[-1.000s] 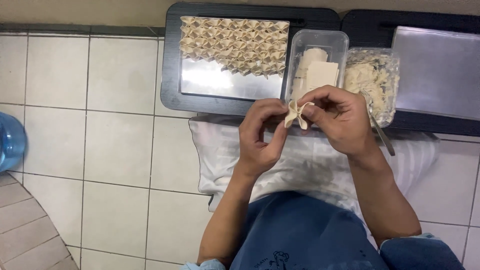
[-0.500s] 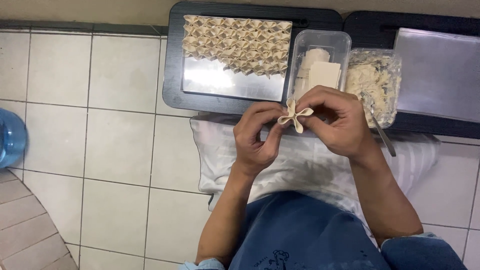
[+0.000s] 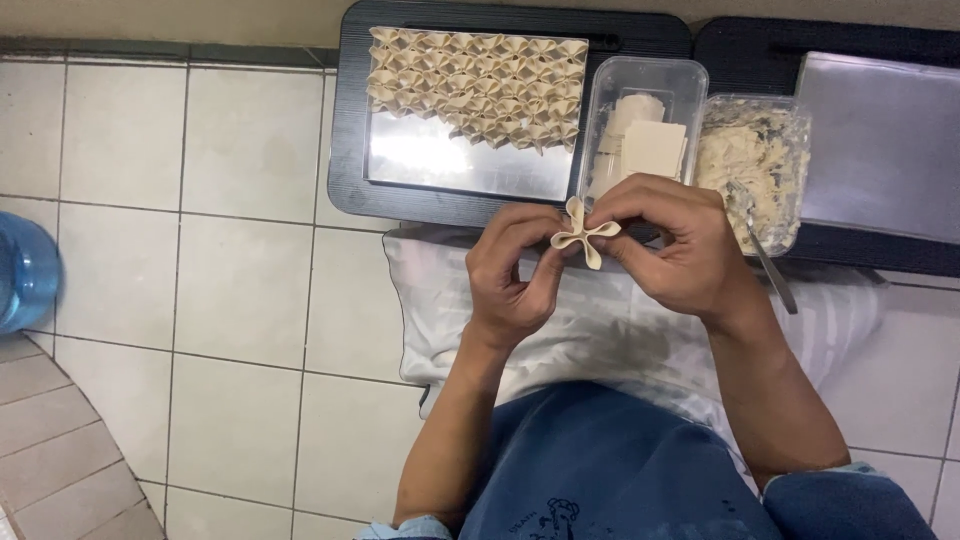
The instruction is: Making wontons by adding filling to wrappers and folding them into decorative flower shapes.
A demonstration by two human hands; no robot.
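Both my hands pinch one folded dumpling (image 3: 585, 232), a pale dough wrapper pressed into a four-lobed cross. My left hand (image 3: 512, 275) grips its left side and my right hand (image 3: 672, 240) grips its right side. Just beyond them a clear tub (image 3: 690, 85) holds a stack of square wrappers (image 3: 652, 147). To its right a second clear tub (image 3: 800, 125) holds pale filling (image 3: 745, 160) with a metal spoon (image 3: 765, 255) leaning in it.
A metal tray (image 3: 450, 165) on a black board (image 3: 345, 130) carries several rows of folded dumplings (image 3: 480, 85). Another metal tray (image 3: 880, 145) lies far right. A white cloth (image 3: 430, 290) covers my lap. The floor is white tile; a blue water jug (image 3: 25, 270) stands left.
The wrapper was being gathered between my fingers; it is now pinched into a cross shape with four lobes. Both hands stayed in place over my lap.
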